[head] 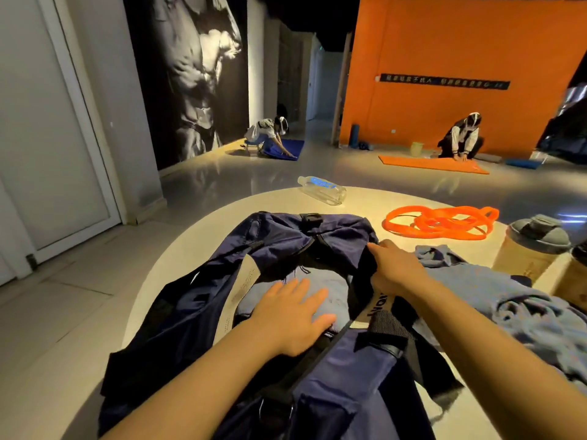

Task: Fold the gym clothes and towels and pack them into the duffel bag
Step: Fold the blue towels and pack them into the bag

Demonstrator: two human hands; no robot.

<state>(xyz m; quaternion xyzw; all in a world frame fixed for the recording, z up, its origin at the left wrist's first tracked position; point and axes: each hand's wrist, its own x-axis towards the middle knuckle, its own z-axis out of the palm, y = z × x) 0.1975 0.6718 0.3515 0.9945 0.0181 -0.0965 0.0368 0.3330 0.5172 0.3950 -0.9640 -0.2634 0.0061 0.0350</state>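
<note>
At table centre, left hand flat, pressing the folded cloth down into the bag; right hand at three o'clock grips the rim wide — push corners in evenly.

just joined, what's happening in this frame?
A person is packing a navy fabric duffel bag on a round pale table. The left hand presses flat on a folded grey-blue cloth inside the bag, while the right hand grips the opening's edge. More crumpled grey-blue cloth lies unpacked on the right.
</note>
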